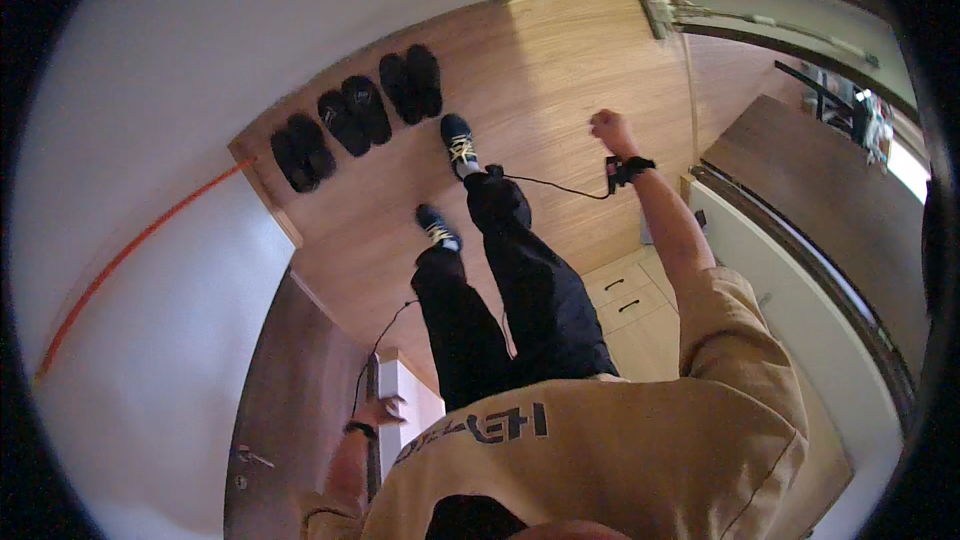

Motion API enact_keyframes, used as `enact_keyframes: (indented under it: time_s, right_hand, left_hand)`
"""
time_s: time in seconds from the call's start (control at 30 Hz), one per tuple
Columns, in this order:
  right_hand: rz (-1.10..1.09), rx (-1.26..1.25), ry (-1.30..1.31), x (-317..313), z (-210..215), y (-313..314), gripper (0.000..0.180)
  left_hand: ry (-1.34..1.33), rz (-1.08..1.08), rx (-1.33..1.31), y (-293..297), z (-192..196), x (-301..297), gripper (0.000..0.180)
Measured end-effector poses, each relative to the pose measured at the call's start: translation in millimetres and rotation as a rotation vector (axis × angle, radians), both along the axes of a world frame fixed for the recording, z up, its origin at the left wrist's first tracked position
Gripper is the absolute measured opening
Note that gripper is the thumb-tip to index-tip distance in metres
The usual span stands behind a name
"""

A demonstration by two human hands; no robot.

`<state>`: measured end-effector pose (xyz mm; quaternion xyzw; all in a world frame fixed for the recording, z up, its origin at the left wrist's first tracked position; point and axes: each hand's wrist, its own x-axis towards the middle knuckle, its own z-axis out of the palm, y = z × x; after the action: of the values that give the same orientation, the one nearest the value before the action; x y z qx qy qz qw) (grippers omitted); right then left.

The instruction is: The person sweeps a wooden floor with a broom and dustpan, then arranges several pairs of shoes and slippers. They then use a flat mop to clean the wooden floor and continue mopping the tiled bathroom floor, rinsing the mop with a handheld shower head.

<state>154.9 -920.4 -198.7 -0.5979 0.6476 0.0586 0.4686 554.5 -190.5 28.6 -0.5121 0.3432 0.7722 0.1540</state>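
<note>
Hovering above the wooden floor (590, 60), the right hand (612, 132) was curled, apparently empty; the left hand's (378, 410) grip, near a white panel (402, 390), I couldn't tell. The black cable (555, 183) between right wristband (634, 171) and trouser leg (540, 280) risked snagging if tugged.

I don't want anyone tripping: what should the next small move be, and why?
Perhaps ease the right hand back a little and check the black cable: it hangs from that wrist and runs toward the dark trousers near the right shoe, though whether it touches them is unclear.
</note>
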Motion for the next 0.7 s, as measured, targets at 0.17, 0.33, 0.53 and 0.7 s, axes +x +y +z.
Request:
enact_keyframes:
  time_s: [0.17, 0.33, 0.53, 0.7]
  right_hand:
    - [-0.239, -0.372, 0.155, -140, 125, -39, 0.028]
    - [-0.257, -0.345, -0.019, -223, 237, -5, 0.025]
    - [-0.238, -0.502, -0.015, -367, 409, -14, 0.026]
    - [-0.409, -0.779, -0.149, -425, 482, -31, 0.028]
  left_hand:
    - [-0.375, 0.209, 0.097, 19, 44, -75, 0.045]
    - [-0.607, 0.266, -0.030, 28, 42, -41, 0.031]
    - [-0.980, 0.169, -0.376, -47, 54, 55, 0.018]
    - [-1.031, 0.277, -0.879, -283, 39, 115, 0.025]
